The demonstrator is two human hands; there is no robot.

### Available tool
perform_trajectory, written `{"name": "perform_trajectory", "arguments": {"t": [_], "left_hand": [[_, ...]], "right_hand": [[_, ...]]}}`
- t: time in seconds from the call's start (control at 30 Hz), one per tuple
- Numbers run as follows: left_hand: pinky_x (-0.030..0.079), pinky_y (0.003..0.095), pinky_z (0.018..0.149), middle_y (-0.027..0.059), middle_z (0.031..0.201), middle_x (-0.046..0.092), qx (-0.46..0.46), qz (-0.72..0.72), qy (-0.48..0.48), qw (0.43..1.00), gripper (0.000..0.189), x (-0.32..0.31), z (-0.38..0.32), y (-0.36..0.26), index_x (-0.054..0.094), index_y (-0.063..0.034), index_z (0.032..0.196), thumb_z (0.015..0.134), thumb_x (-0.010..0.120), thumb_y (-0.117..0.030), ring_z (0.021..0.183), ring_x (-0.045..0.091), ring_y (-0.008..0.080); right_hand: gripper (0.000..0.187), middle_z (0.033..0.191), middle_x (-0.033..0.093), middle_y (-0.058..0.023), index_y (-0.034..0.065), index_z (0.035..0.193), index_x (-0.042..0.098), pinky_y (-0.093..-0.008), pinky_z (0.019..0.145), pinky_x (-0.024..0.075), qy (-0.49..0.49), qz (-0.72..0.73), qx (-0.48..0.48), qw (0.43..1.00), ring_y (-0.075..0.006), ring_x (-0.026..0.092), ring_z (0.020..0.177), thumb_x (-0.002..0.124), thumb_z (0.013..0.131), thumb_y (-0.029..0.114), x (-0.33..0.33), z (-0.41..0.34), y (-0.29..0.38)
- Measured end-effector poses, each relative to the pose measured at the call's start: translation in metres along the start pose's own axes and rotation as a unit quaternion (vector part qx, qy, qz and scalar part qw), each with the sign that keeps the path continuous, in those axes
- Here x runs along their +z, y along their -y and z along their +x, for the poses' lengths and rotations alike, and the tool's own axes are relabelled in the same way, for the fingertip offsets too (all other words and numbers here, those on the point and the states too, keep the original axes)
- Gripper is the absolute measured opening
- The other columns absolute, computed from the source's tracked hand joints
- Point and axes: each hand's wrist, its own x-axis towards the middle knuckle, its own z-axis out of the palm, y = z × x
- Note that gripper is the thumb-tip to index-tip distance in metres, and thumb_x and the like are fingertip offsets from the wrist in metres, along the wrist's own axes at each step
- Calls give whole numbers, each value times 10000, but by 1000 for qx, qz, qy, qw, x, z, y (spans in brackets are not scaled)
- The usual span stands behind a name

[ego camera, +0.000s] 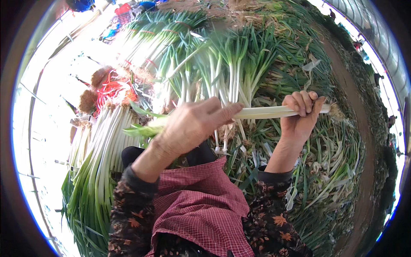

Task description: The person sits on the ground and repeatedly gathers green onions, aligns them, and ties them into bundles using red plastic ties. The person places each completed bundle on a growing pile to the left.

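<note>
A green onion stalk (265, 112) lies crosswise in front of me, its root end at the right and its green leaves at the left. My right hand (301, 106) grips it close to the roots. My left hand (196, 123) is on the leafy end, its index finger stretched along the pale stem; it is slightly blurred. Loose green onions (236, 77) stand fanned out beyond my hands. On the left is a stack of cleaned green onions (102, 151), white stems up and green leaves down. Behind it lies a tangle of red ties (117, 93).
Tied green onion bundles (160, 35) lie at the far left. A heap of uncleaned green onions (298, 57) spreads at the far right. Stripped leaves (330, 167) are piled at the near right, beside a dirt strip (366, 154). A checked red apron (199, 202) covers my lap.
</note>
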Motion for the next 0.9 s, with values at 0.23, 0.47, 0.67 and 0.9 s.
{"name": "perform_trajectory", "arguments": {"t": [0.23, 0.47, 0.67, 0.9], "left_hand": [[508, 289, 525, 32, 802, 553, -125, 434, 125, 884, 464, -164, -59, 48, 564, -272, 1242, 813, 578, -95, 643, 596, 169], [473, 352, 543, 135, 862, 598, -385, 645, 199, 629, 334, -401, -247, -4, 571, -159, 1235, 915, 533, -247, 619, 603, 233], [514, 368, 720, 131, 952, 659, -616, 493, 108, 605, 287, -400, -345, -44, 598, -111, 1185, 936, 491, -205, 835, 649, 295], [508, 291, 666, 84, 935, 694, -615, 352, 97, 699, 283, -249, -406, 91, 642, -145, 1149, 910, 569, -277, 680, 625, 155]], "right_hand": [[248, 770, 596, -68, 22, 950, 609, -342, 746, 476, -52, 29, 130, 990, -182, 548, 718, 565, 922, 264, -61, 38, -40], [182, 779, 637, -23, 48, 960, 647, -281, 692, 486, -122, 72, 400, 905, -126, 577, 713, 551, 915, 196, -121, -3, -180], [131, 704, 593, 14, 96, 892, 623, -275, 596, 473, -227, -33, 517, 825, -110, 551, 627, 552, 909, 204, -159, -64, -283], [146, 714, 583, 7, 79, 940, 616, -316, 555, 482, -201, -247, 523, 791, -135, 562, 639, 546, 910, 204, -149, -76, -327]]}}
